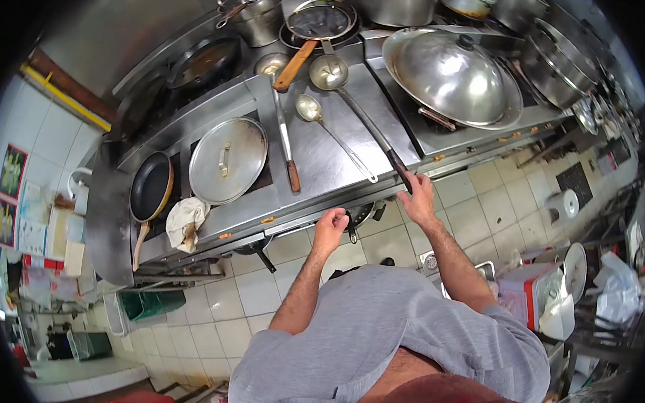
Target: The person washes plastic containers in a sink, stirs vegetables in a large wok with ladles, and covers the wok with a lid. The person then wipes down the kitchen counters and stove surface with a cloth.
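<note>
My right hand (418, 196) is at the counter's front edge, its fingers at the black handle end of a long ladle (365, 119). The ladle's round bowl lies farther back on the steel counter (328, 161). My left hand (330, 229) hangs just in front of the edge with its fingers curled; what they hold, if anything, is too small to make out. Between the hands, a slotted or plain spoon (308, 108) and a wooden-handled ladle (284, 130) rest farther back on the counter. A strainer (322, 20) with a wooden handle sits behind them.
On the left are a flat round lid (228, 161), a frying pan (151, 187) and a crumpled cloth (186, 223). A domed wok lid (456, 76) covers a wok at right. Pots (560, 63) line the back. Pan handles (265, 257) stick out below the counter edge.
</note>
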The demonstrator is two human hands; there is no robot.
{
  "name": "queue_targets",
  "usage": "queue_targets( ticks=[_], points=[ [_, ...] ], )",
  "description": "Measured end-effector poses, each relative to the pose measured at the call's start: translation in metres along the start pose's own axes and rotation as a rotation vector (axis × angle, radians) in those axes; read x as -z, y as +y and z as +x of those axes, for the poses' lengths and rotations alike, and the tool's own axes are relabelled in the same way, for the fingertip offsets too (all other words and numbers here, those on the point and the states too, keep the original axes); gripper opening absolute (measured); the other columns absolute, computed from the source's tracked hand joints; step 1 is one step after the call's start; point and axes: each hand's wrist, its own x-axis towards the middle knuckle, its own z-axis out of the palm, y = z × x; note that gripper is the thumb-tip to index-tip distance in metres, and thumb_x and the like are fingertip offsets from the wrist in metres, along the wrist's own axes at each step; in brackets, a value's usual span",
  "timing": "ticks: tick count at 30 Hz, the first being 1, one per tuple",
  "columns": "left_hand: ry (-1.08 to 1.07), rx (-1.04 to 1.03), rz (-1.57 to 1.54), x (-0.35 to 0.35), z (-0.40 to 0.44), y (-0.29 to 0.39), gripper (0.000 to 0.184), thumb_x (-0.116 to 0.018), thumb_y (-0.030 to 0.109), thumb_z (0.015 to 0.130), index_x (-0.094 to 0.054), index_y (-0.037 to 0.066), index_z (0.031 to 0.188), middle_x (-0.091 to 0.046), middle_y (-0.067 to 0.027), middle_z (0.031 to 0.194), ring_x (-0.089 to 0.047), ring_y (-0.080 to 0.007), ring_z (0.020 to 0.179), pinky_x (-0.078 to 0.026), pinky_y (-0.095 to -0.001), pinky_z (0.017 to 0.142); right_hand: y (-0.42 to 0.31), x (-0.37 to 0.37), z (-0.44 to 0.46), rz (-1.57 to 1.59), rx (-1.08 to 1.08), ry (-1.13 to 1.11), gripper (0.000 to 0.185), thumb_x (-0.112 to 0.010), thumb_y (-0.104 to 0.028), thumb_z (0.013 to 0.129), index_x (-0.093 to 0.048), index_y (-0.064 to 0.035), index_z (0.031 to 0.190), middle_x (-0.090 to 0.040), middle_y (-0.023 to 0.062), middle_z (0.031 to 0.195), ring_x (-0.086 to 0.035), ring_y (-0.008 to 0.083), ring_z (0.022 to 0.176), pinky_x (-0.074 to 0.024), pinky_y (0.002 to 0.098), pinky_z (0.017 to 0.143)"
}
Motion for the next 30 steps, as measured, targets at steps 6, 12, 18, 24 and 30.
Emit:
queue_targets(
  ticks=[6, 12, 18, 24, 30],
  points=[
    [-0.029, 0.084, 0.048, -0.013, -0.013, 0.005, 0.03, -0.062, 0.015, 0.08, -0.056, 0.001, 0.106, -0.059, -0.0087, 0.09, -0.055, -0.0159, 0.075, -0.047, -0.0288, 0.07, 0.023, -0.023, 0.049, 0.119, -0.019, -0.194, 0.06, -0.065, -0.011, 0.072, -0.038, -0.011, 0.126, -0.041, 0.0206, 0.116, -0.045, 0.0363, 0.104, -0.0399, 0.043, 0.088],
    [0.536, -0.038, 0.185, 0.063, -0.028, -0.014, 0.028, -0.064, 0.014, 0.076, -0.058, 0.003, 0.102, -0.057, -0.0106, 0.085, -0.054, -0.0211, 0.074, -0.045, -0.0337, 0.07, -0.019, -0.019, 0.058, -0.145, 0.114, -0.031, 0.046, -0.062, -0.008, 0.075, -0.048, -0.0106, 0.119, -0.044, 0.0184, 0.115, -0.045, 0.0322, 0.104, -0.036, 0.0456, 0.085],
    [1.157, 0.179, 0.546, 0.22, -0.027, -0.045, 0.034, -0.065, 0.019, 0.075, -0.056, 0.006, 0.105, -0.053, -0.014, 0.101, -0.049, -0.0302, 0.096, -0.04, -0.0408, 0.083, -0.083, -0.039, 0.058, 0.249, 0.254, -0.319, 0.032, -0.059, -0.012, 0.079, -0.055, -0.0052, 0.109, -0.052, 0.0141, 0.102, -0.055, 0.0278, 0.084, -0.0436, 0.0376, 0.076],
    [1.14, 0.535, 0.777, 0.315, 0.007, -0.081, 0.071, -0.069, 0.05, 0.065, -0.044, 0.021, 0.125, -0.032, -0.0145, 0.13, -0.032, -0.0369, 0.118, -0.031, -0.0543, 0.092, -0.133, -0.077, 0.055, 0.341, 0.261, -0.434, 0.034, -0.061, -0.011, 0.076, -0.054, -0.0051, 0.11, -0.052, 0.0151, 0.102, -0.055, 0.0307, 0.088, -0.0454, 0.0383, 0.075],
    [0.853, 0.647, 0.785, 0.364, 0.027, -0.147, 0.078, -0.069, 0.054, 0.061, -0.045, 0.015, 0.124, -0.033, -0.0193, 0.133, -0.032, -0.0381, 0.119, -0.029, -0.0536, 0.096, -0.148, -0.095, 0.08, 0.169, 0.202, -0.171, 0.036, -0.063, -0.01, 0.075, -0.054, -0.0062, 0.11, -0.051, 0.0159, 0.102, -0.051, 0.0331, 0.095, -0.0425, 0.042, 0.08]
  ],
)
